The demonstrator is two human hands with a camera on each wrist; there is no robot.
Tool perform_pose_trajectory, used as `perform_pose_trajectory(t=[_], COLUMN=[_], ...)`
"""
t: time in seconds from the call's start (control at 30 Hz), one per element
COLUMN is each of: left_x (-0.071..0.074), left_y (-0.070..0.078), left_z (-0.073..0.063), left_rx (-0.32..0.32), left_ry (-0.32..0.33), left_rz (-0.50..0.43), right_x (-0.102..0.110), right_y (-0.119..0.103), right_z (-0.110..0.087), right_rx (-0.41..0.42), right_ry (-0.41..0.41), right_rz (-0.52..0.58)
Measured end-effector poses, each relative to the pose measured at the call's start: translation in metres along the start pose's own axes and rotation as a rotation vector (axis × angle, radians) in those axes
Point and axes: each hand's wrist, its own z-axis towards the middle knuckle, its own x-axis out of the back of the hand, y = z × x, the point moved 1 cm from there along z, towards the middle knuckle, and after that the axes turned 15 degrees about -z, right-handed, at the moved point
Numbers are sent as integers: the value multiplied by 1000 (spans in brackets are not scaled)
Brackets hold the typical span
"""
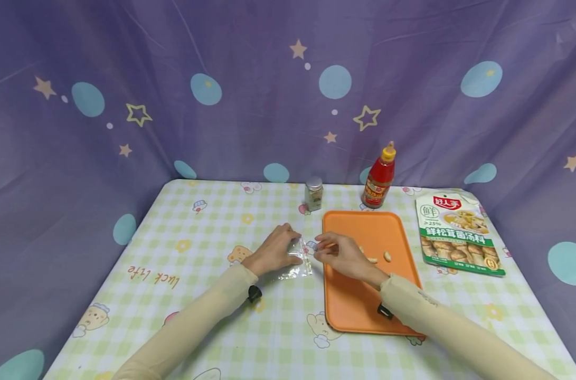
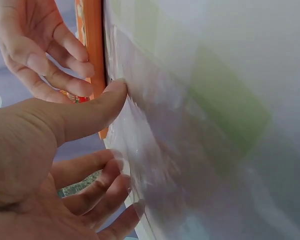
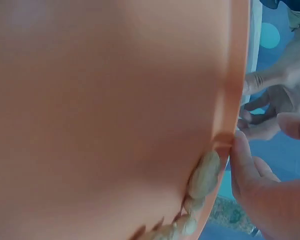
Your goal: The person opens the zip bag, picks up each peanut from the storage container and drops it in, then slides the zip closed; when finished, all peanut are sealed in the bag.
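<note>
A clear plastic zip bag [image 1: 297, 272] lies flat on the tablecloth, left of an orange tray [image 1: 359, 311]. My left hand [image 1: 274, 250] rests on it; in the left wrist view the thumb [image 2: 112, 97] and the spread fingers touch the plastic. Over the tray's left edge hovers my right hand [image 1: 342, 256], its fingers loosely bent, with nothing visible between them. Several pale pieces that look like unshelled peanuts [image 1: 387, 256] lie on the tray. The right wrist view shows a row of these peanuts [image 3: 205, 175] along the tray rim, partly cut off by the frame.
Behind the tray stands a red sauce bottle [image 1: 379, 179] with a yellow cap. A small glass spice jar [image 1: 313, 194] is to its left. At the right lies a green and white food pouch [image 1: 459, 232]. Purple curtains [image 1: 249, 137] border the table.
</note>
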Motion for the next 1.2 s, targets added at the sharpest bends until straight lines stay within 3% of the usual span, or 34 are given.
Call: perform_pose_trajectory(t=[0.13,0.57,0.97,1.2], left_x=[-1,-2,1,2], left_y=[-2,-3,-2,0], left_z=[0,0,3,0], left_rx=[-17,-37,-95,-129], left_ry=[43,140,148,167], left_rz=[-28,-188,-181,-175], right_x=[-5,-16,-12,-10], right_y=[-3,-13,-8,-9], right_z=[2,14,17,15], right_rx=[-19,-11,-21,-90], right_ry=[-19,-35,3,-18], right_rz=[18,-81,-29,78])
